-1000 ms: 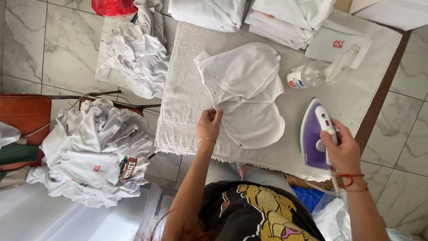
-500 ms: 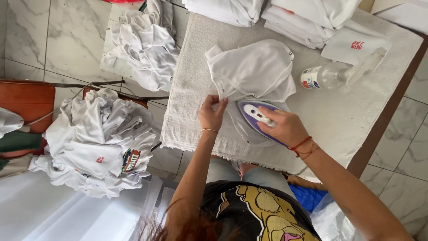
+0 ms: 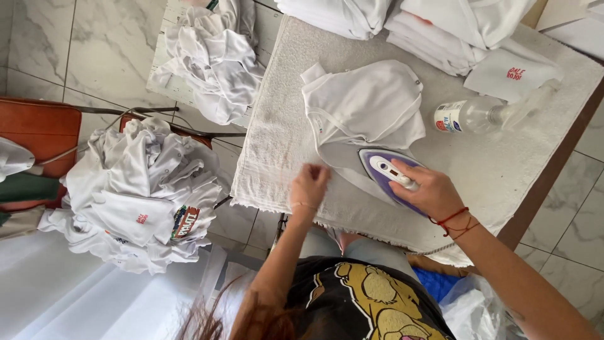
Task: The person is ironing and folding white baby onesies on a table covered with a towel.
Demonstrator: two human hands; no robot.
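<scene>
Towel-padded table point(image 3: 541, 151): my right hand point(image 3: 428, 192) grips the purple iron point(image 3: 384, 173) on the white cotton shirt point(image 3: 365, 107); left hand point(image 3: 308, 186), fingers curled, pins its near hem taut.

The desk point(image 3: 566, 157) has a brown edge and is covered by a pale towel point(image 3: 277, 126). On the towel lie a white shirt point(image 3: 365, 107), a purple iron point(image 3: 387, 176) resting on that shirt, a clear plastic spray bottle point(image 3: 478, 114) lying on its side, and stacks of folded white garments point(image 3: 440, 25) along the far edge.

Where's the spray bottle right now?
The clear spray bottle lies on its side on the padded table, right of the white garment, beyond the iron.
</scene>
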